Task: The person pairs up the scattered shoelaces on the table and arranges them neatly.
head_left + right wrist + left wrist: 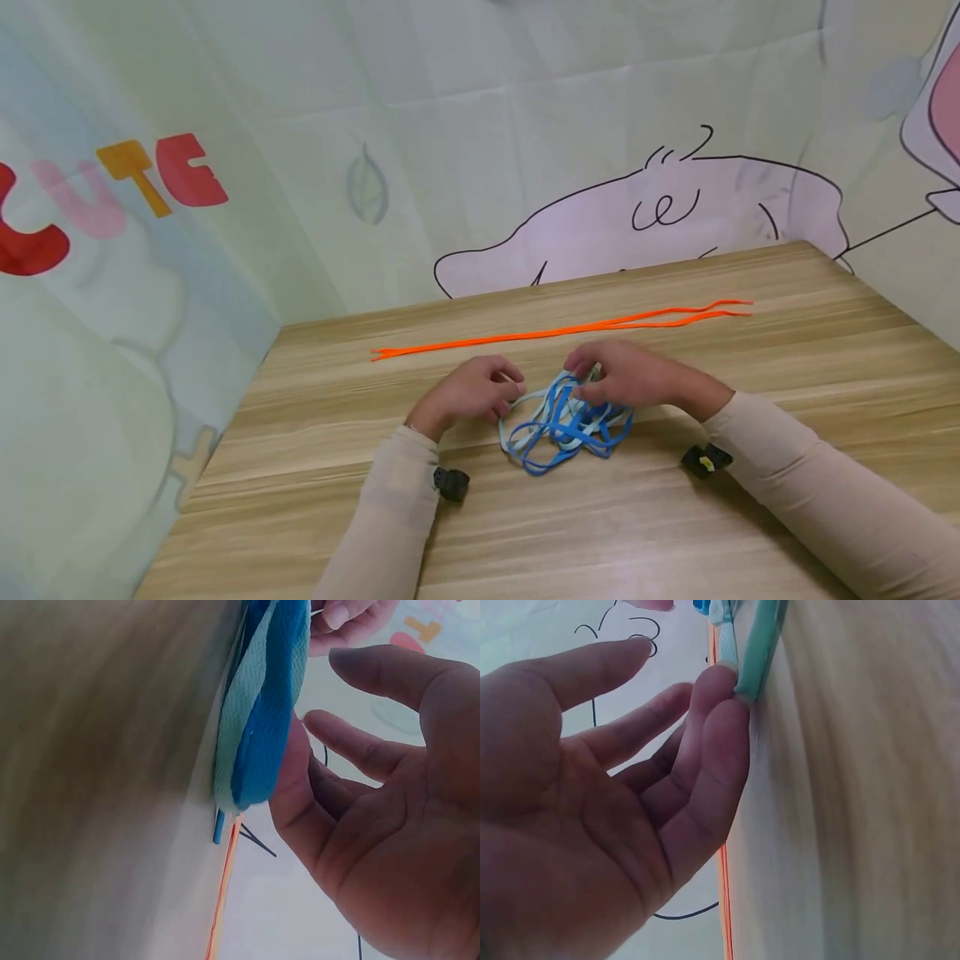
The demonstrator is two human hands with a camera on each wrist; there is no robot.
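Observation:
A tangled heap of flat blue shoelace (266,742) and mint-green shoelace (762,649) lies on the table between the two hands. At its left edge is the left hand (476,390), fingers loosely bent, with fingertips touching a mint loop; the thumb stands apart from them in the left wrist view. Over the heap's upper right side, the right hand (626,375) reaches in with its fingers against the laces. Its thumb is clear of the other fingers in the right wrist view. Parts of the tangle are hidden under the right hand.
Beyond the heap, a pair of orange shoelaces (510,337) lies stretched out across the wooden table (315,467). A printed cloth backdrop (300,183) hangs behind the table's back and left edges. Small black devices are worn on both wrists.

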